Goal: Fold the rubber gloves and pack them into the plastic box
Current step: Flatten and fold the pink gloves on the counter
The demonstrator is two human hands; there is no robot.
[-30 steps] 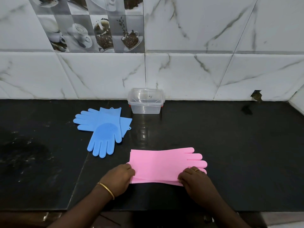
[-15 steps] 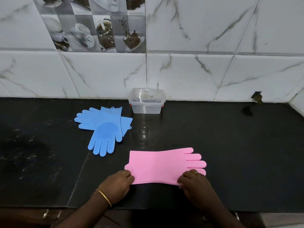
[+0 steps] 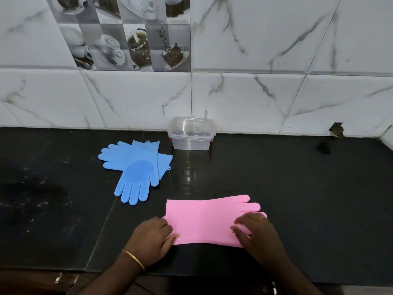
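A pair of pink rubber gloves [image 3: 208,220] lies flat and stacked near the front of the black counter, cuffs to the left and fingers to the right. My left hand [image 3: 151,239] pinches the near cuff corner. My right hand [image 3: 257,237], slightly blurred, lies with curled fingers on the near edge at the finger end and covers the lower glove fingers. A pair of blue rubber gloves [image 3: 138,169] lies crossed to the back left. The clear plastic box [image 3: 191,143] stands open against the wall, with nothing in it.
The black stone counter [image 3: 297,188] runs to a white marble-tiled wall [image 3: 255,99] at the back. Its front edge is just under my wrists. A small dark hole [image 3: 336,129] sits in the wall at the right.
Both hands have moved a little further onto the pink gloves, and the right hand now covers more of the finger end. The lower layer no longer sticks out at the near edge.
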